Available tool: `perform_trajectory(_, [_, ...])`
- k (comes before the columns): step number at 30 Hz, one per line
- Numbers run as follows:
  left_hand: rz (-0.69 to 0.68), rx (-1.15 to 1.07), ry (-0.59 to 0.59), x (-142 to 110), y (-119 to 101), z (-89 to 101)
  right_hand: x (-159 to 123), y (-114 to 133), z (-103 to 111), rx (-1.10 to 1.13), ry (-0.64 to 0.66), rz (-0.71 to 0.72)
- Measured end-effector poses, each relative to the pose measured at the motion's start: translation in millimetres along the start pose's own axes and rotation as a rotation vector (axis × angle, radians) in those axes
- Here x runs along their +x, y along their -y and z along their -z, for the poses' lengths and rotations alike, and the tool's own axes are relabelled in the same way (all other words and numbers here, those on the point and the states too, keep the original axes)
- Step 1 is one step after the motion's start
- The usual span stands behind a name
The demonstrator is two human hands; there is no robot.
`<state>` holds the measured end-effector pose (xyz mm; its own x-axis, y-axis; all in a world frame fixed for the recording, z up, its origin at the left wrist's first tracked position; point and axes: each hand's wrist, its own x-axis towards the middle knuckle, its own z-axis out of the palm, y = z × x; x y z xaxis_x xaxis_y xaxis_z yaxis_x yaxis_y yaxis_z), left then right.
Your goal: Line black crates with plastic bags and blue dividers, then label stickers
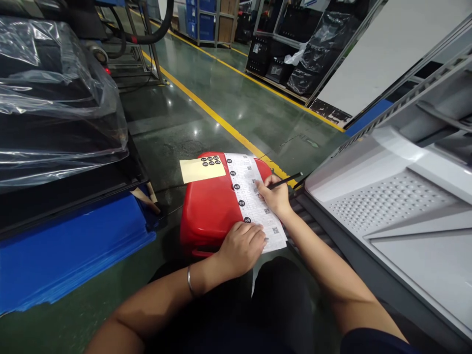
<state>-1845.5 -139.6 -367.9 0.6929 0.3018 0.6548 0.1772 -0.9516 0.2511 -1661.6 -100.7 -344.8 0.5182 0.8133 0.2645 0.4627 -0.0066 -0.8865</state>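
Observation:
A printed white sheet of paper [254, 196] lies across a red plastic container [210, 211], with round black stickers along its left edge and several small square codes on its right. My right hand [275, 196] is closed around a black pen [285, 182], its fingers at the sheet's right part. The pen's writing tip is hidden by the fingers. Curled over the lower left of the sheet, my left hand [241, 247] presses it down; its fingertips are partly hidden. A pale yellow sticker sheet [201, 171] with several round black stickers rests on the container's far left corner.
To the left, plastic-wrapped black goods [55, 108] stand beside stacked blue sheets [81, 246]. A large light-grey moulded panel [398, 206] is close on the right. Yellow lines [217, 118] cross the green floor, with loaded racks [291, 54] beyond.

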Motion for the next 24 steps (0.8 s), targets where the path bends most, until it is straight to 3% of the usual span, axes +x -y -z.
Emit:
perform_trajectory(6, [0.009, -0.007, 0.005, 1, 1, -0.2, -1, 2, 1, -0.112, 0.000, 0.048])
perform_trajectory(11, [0.002, -0.007, -0.007, -1, 2, -0.6, 2, 6, 3, -0.015, 0.042, -0.019])
perform_trajectory(14, [0.001, -0.010, -0.023, -1, 1, 0.0, 14, 9, 3, 0.115, 0.051, -0.105])
perform_trajectory(17, [-0.002, -0.018, -0.045, 0, 0, 0.9, 32, 9, -2, 0.116, -0.008, -0.055])
perform_trajectory(24, [-0.006, -0.026, -0.048, 0, 0, 1.4, 54, -11, -19, 0.035, 0.031, 0.003])
